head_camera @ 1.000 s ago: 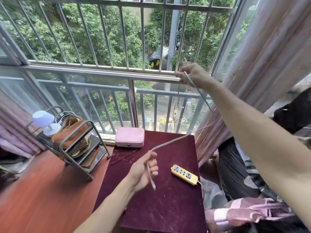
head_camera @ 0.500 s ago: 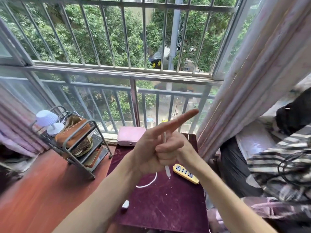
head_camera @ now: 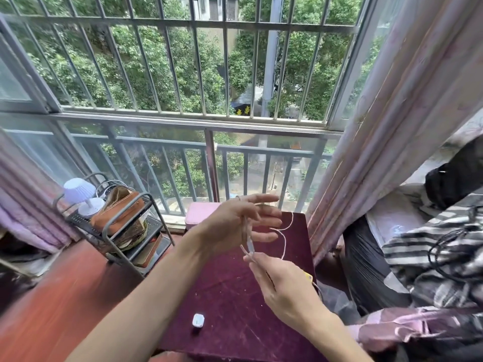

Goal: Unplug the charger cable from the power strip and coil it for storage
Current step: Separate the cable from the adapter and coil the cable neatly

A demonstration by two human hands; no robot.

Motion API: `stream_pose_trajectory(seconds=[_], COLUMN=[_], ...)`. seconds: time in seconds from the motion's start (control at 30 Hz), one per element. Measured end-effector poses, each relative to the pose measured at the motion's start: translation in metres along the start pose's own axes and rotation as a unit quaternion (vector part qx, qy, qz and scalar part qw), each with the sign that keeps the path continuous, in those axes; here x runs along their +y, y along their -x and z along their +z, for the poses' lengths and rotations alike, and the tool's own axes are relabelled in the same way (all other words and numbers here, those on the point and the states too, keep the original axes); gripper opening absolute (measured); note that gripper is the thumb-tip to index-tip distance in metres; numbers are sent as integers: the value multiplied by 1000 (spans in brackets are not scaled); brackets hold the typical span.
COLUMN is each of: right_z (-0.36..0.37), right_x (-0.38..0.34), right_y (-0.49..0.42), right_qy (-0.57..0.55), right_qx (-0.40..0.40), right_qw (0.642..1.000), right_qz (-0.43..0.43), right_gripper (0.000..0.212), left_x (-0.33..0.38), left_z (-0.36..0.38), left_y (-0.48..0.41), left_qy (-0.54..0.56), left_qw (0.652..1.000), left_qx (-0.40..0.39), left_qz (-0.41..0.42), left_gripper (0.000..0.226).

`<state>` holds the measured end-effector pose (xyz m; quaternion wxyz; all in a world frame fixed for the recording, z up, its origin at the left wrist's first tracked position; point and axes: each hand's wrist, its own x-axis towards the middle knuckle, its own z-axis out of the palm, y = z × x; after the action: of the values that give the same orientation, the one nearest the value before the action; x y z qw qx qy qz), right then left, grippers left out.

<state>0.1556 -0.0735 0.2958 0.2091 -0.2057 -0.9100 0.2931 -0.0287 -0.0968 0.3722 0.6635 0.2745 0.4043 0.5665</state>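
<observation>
A thin white charger cable (head_camera: 284,237) loops in the air above the dark red table (head_camera: 230,304). My left hand (head_camera: 235,223) is raised over the table's far part with fingers spread, and the cable runs down across its palm and fingers. Just below it, my right hand (head_camera: 279,283) pinches the cable's end connector at its fingertips. The yellow power strip (head_camera: 309,276) is mostly hidden behind my right hand; only a corner shows. A white charger plug (head_camera: 198,320) lies alone on the table near its front left.
A pink box (head_camera: 198,214) sits at the table's far edge by the barred window (head_camera: 209,121). To the left stands a metal rack (head_camera: 122,231) holding a small lamp and a brown pouch. Curtains and piled fabric (head_camera: 431,257) crowd the right side.
My right hand came down from the window rail to just under my left hand. The cable went from a long stretched line to short loops at my left hand. The plug now lies on the table.
</observation>
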Motion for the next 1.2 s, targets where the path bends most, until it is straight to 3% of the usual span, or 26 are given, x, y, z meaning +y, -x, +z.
stream_pose_trajectory(seconds=[0.1,0.2,0.37,0.5,0.63,0.7,0.87,0.97,1.07,1.2], right_z=[-25,-49,-83,-100,-101,-100,-110,-113,-118,-121], right_x=[-9,-16,-36,-38,-31,-29,-35,-34,-21,-3], right_y=[3,3,-1,-9,-11,-11,-23,-36,-48,-55], right_qy=[103,132,130,127,125,118,70,44,-49,-177], right_qx=[-55,-122,-128,-134,-166,-157,-80,-72,-72,-85], right_qw=[993,984,979,975,972,973,982,983,989,979], right_qz=[-10,-15,-94,-121,-110,-119,-158,-160,-117,-58], right_gripper=[27,32,31,35,38,35,23,15,13,6], left_x=[-3,-1,-5,9,22,20,-8,-30,-43,-47], left_z=[-13,-23,-24,-28,-29,-26,1,22,39,43], left_y=[9,17,19,25,31,32,27,24,26,26], left_qy=[-7,39,6,121,166,133,-60,-168,-74,53], left_qw=[999,993,992,988,982,988,993,981,986,979], left_qx=[-11,-71,-79,-83,-90,-72,-71,-85,-132,-184], left_qz=[-42,-82,-99,-48,-4,-3,-73,-57,-70,-78], left_gripper=[60,61,57,58,62,63,59,31,21,47])
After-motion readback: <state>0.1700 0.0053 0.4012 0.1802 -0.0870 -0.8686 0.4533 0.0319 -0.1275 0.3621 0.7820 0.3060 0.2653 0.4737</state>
